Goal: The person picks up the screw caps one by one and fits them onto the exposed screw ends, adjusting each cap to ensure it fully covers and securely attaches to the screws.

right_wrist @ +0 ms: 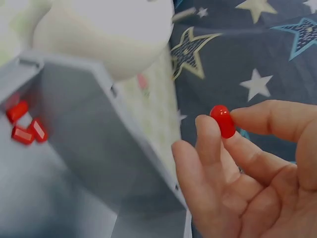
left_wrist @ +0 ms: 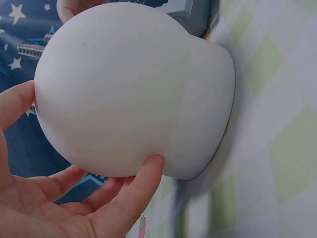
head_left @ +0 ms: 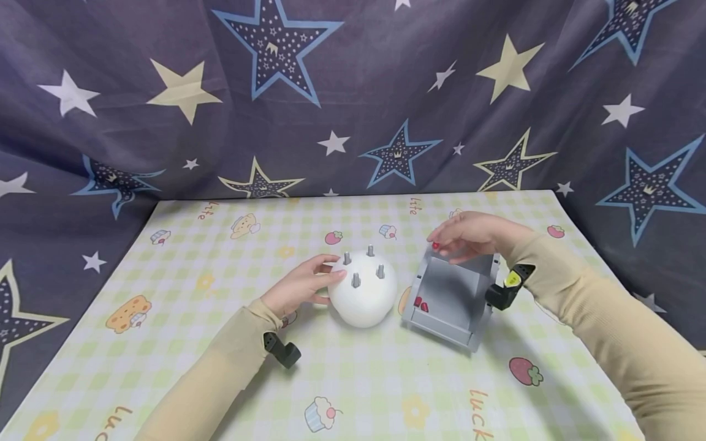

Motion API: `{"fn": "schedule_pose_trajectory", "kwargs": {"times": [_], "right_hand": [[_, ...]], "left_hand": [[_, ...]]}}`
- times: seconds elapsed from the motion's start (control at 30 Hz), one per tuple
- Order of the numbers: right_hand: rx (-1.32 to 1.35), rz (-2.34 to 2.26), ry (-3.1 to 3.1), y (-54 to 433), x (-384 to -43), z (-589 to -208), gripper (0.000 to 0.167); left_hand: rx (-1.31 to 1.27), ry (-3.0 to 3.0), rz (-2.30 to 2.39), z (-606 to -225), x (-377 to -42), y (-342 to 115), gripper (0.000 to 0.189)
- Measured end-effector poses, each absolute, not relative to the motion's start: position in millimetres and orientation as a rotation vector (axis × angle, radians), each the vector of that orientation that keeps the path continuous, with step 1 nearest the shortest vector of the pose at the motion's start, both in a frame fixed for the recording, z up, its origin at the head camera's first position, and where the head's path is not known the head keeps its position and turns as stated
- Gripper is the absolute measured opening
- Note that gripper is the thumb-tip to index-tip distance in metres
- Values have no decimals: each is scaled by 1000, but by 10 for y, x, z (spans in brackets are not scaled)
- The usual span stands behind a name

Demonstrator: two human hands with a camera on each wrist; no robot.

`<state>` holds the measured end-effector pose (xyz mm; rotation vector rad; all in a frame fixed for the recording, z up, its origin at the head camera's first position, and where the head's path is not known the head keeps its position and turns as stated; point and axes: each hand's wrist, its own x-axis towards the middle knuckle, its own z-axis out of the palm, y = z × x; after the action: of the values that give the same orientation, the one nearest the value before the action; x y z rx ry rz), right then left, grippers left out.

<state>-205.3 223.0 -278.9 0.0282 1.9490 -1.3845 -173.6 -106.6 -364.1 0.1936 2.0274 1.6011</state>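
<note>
A white round body [head_left: 363, 300] with a flat-ended base stands on the table, several threaded metal bolts [head_left: 356, 280] sticking up from its top. My left hand [head_left: 303, 283] holds its side, thumb and fingers spread around the curve, as the left wrist view shows on the white surface [left_wrist: 124, 89]. Above the far end of a grey tray [head_left: 447, 324], my right hand [head_left: 469, 236] pinches a small red cap [right_wrist: 223, 121] with a rounded, glossy end. Inside the tray's near left corner lie three more red caps [right_wrist: 38, 130].
The tray stands just right of the white body, its walls [right_wrist: 99, 124] raised around the floor. A checked cloth [head_left: 353, 380] covers the table. Behind it hangs a dark star-patterned curtain [head_left: 353, 98].
</note>
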Motion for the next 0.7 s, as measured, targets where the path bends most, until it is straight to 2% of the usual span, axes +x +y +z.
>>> {"fn": "schedule_pose_trajectory", "kwargs": {"times": [0.7], "right_hand": [[-43, -1836, 1754, 2248, -1913, -2985, 33]], "left_hand": [[206, 2028, 1600, -3662, -1744, -1054, 59]]}}
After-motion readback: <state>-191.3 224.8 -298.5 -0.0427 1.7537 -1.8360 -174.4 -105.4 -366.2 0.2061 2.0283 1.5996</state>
